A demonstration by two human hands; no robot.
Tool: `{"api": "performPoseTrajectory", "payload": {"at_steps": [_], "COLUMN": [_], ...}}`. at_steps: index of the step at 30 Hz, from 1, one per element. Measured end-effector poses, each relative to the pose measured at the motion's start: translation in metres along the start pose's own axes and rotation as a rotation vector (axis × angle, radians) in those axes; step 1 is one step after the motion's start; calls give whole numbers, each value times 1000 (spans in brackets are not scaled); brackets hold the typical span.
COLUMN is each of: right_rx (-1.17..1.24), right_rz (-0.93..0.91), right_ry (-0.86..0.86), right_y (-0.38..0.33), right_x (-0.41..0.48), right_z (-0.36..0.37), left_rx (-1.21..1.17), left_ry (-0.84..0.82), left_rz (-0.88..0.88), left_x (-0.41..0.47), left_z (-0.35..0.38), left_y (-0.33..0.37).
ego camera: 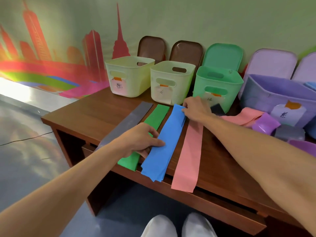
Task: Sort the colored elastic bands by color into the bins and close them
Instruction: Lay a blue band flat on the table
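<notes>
Several flat elastic bands lie side by side across the wooden table (pixel 95 110): a grey band (pixel 135 115), a green band (pixel 156 117), a stack of blue bands (pixel 168 142) and a pink band (pixel 191 151). My left hand (pixel 142 139) pinches the blue stack at its left edge near the middle. My right hand (pixel 196 108) pinches the far end of the blue stack. Behind them stand two pale yellow bins (pixel 126 82) (pixel 171 89), a green bin (pixel 217 82) and a purple bin (pixel 273 100), all uncovered.
Lids lean on the wall behind the bins: two brown lids (pixel 151 47), a green lid (pixel 222 55), purple lids (pixel 271 64). More pink (pixel 242 117), purple (pixel 265 124) and grey (pixel 289 132) bands are heaped at the right. The bands' near ends hang over the table's front edge.
</notes>
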State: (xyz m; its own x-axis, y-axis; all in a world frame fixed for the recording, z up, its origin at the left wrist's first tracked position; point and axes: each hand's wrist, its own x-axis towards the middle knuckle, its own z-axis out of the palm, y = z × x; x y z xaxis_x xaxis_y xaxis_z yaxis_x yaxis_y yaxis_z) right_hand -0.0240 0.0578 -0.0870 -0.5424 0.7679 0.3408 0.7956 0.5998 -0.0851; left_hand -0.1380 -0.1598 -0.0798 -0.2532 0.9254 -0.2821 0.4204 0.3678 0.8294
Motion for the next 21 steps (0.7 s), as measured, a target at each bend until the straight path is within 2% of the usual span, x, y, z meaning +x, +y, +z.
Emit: {"api": "performPoseTrajectory", "payload": {"at_steps": [6,11,15,17,21], "right_rx": [-22,-37,-74,-60,8], "right_rz": [25,22,18,33,8], "right_ry": [-22,-24,10,72,114], "right_y": [1,2,0,2,15], "right_x": [6,6,0,-4,-16], "right_z": [11,12,6,-3,-31], "left_rx": [78,345,742,859,634], "left_ry": [0,54,272,366,372], "left_rz": [-12,12,191,309,490], "left_x": [6,7,2,0,2], "left_z": [5,9,9,12,19], "left_y": [7,14,15,14,16]}}
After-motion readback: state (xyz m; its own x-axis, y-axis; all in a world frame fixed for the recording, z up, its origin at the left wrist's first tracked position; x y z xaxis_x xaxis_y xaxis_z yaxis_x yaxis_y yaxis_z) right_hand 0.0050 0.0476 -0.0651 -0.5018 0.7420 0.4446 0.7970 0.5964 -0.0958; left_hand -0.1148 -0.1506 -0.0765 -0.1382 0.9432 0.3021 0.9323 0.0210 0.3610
